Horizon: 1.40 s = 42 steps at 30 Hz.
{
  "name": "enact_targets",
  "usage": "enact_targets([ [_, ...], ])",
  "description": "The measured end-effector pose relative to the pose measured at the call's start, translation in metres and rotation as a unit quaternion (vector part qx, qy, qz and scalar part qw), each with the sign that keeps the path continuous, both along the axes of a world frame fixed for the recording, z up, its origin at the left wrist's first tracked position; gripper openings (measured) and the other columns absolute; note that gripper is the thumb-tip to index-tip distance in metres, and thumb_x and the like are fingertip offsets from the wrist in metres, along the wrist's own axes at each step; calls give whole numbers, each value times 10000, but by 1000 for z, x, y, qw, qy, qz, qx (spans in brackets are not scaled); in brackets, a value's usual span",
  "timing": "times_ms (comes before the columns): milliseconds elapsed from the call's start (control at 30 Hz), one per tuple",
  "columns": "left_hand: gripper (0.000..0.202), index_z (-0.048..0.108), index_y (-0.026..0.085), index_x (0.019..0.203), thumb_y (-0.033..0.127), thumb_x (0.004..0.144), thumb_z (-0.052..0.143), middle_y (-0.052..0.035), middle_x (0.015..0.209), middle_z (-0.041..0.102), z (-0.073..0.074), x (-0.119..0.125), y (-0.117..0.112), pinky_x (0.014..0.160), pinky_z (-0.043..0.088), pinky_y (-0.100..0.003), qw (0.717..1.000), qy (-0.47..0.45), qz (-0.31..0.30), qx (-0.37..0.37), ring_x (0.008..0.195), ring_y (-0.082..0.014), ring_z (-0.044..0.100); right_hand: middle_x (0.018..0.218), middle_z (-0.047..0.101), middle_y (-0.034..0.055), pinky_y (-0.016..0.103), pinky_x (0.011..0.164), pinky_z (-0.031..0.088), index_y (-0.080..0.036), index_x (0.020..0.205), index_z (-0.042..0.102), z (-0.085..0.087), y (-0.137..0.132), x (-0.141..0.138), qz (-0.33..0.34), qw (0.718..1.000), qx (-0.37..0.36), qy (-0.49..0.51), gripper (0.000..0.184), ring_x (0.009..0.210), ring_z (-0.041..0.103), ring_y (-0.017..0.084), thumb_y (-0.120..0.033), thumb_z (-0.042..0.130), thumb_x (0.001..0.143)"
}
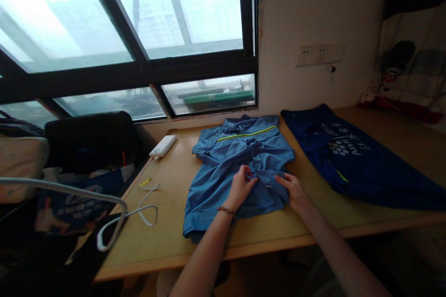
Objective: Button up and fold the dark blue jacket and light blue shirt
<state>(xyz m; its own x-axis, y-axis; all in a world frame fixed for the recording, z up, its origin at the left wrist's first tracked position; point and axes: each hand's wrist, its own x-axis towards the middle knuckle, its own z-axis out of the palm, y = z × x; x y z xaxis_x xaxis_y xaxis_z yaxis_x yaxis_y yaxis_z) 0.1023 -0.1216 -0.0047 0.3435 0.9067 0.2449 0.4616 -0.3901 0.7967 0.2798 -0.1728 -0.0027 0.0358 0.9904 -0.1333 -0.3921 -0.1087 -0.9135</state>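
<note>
The blue shirt [212,188] is lying spread on the table [170,216]; the left hand [243,186] and right hand [294,189] are pinching its lower front [270,186]. From here, its buttoning is looking unfinished.

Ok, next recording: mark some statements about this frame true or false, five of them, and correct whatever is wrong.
1. The left hand and the right hand both touch the light blue shirt. True.
2. The bracelet is worn on the right wrist. False: the bracelet is on the left one.
3. The dark blue garment lies to the left of the light blue shirt. False: the dark blue garment lies to its right.
4. A cable is plugged into the white device. True.
5. The wall sockets are left of the window. False: the wall sockets are right of it.
</note>
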Motion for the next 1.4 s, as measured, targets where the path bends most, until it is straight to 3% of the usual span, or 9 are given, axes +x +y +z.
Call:
enact_targets([
  [167, 242, 617, 186, 835, 361, 668, 636, 12, 701, 604, 7, 7, -12, 553, 364, -196, 980, 101, -170, -28, 613, -112, 527, 625, 651, 29, 252, 538, 458, -139, 684, 654, -2, 4, 9, -66, 993, -41, 90, 265, 517, 574, 133, -324, 757, 525],
  [233, 224, 631, 210, 816, 350, 643, 659, 16, 709, 617, 7, 11, -17, 557, 354, -202, 972, 146, -184, -9, 620, -118, 535, 611, 649, 29, 237, 518, 452, -139, 650, 658, -4, 4, 9, -71, 993, -42, 82, 237, 504, 567, 124, -319, 756, 530],
  [367, 187, 621, 201, 745, 326, 617, 674, 4, 714, 629, 7, 16, -22, 565, 358, -208, 975, 162, -154, -7, 638, -126, 548, 613, 651, 33, 232, 526, 450, -135, 656, 670, -2, 2, 6, -53, 997, -28, 50, 231, 518, 569, 125, -319, 749, 541],
  [500, 218, 555, 146, 745, 325, 647, 634, -2, 592, 602, 7, 17, -18, 428, 346, -187, 976, 29, -125, -176, 458, -93, 510, 638, 650, 29, 241, 552, 446, -132, 678, 667, 6, -5, 1, -6, 1000, 13, 3, 226, 549, 566, 129, -325, 725, 576],
  [600, 200, 501, 133, 725, 276, 657, 623, 16, 485, 556, 8, 14, -12, 350, 324, -165, 945, -96, -70, -305, 353, -74, 461, 643, 640, 27, 261, 564, 439, -134, 663, 661, 9, -8, -2, 31, 998, 45, -39, 248, 583, 559, 146, -362, 711, 582],
  [700, 222, 488, 129, 738, 239, 640, 655, -9, 518, 585, 12, 9, -8, 390, 391, -157, 914, -202, -17, -352, 405, -81, 526, 589, 607, 12, 261, 562, 422, -144, 635, 660, 7, -8, -4, 23, 994, 62, -83, 264, 599, 542, 153, -396, 704, 572],
  [800, 280, 497, 125, 780, 243, 619, 693, -62, 631, 637, 15, 5, -8, 467, 462, -176, 884, -259, -21, -389, 515, -112, 602, 539, 563, 1, 254, 536, 395, -151, 637, 659, 3, -6, -3, -8, 991, 70, -110, 271, 560, 502, 139, -420, 673, 602],
  [1100, 314, 535, 108, 799, 272, 607, 721, -123, 757, 664, 13, 6, -12, 573, 532, -236, 863, -286, -60, -413, 665, -190, 652, 516, 425, -24, 229, 517, 325, -162, 500, 555, 6, -6, -4, -22, 954, 169, -248, 300, 533, 404, 102, -353, 561, 731],
  [1400, 286, 549, 92, 682, 248, 556, 752, -93, 689, 660, 11, 8, -11, 586, 531, -234, 886, -277, -18, -371, 623, -167, 644, 661, 580, 36, 254, 611, 406, -161, 682, 664, -4, -6, -12, -27, 901, 218, -374, 242, 645, 526, 149, -314, 501, 776],
])
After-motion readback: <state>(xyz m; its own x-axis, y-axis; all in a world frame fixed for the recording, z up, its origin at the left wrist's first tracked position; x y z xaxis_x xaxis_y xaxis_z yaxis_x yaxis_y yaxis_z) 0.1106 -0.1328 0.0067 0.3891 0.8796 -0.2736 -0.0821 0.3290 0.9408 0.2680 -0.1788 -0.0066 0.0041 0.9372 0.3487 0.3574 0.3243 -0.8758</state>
